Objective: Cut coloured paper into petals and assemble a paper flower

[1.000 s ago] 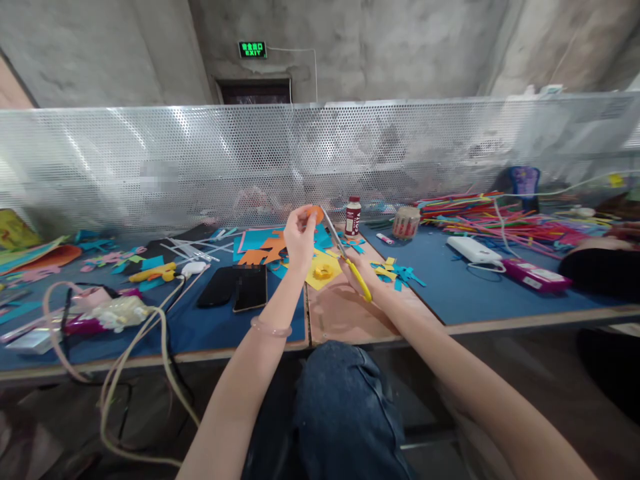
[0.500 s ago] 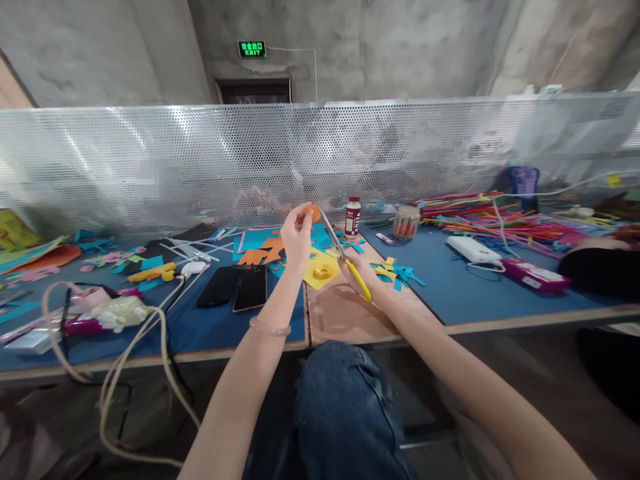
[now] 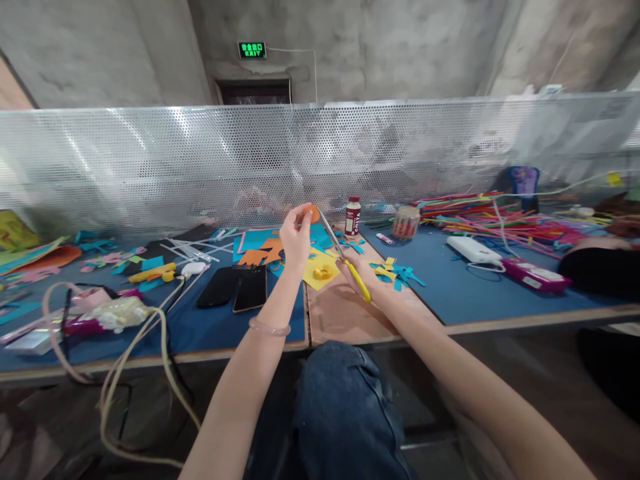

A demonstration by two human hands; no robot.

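My left hand (image 3: 297,233) is raised above the table, pinching a small orange paper piece (image 3: 315,214) between thumb and fingers. My right hand (image 3: 361,277) grips a pair of scissors (image 3: 357,277) by the yellow handles. Their long metal blades point up and left, with the tips right at the edge of the orange piece. Whether the blades are cutting into it I cannot tell. Below the hands lies a yellow paper sheet (image 3: 315,275) with a small yellow paper ring (image 3: 323,271) on it. Orange paper scraps (image 3: 255,257) rest on blue sheets to the left.
Two dark phones (image 3: 251,288) lie left of centre, near cables and a glue gun (image 3: 100,317). A bottle (image 3: 353,217) and a jar (image 3: 405,223) stand behind my right hand. Colourful pipe cleaners (image 3: 475,217), a white power bank (image 3: 473,251) and another person's arm (image 3: 600,260) are at the right.
The orange piece has turned slightly in my left fingers and shifted a little left. The scissors' blades look closer together now. Everything else stays in place.
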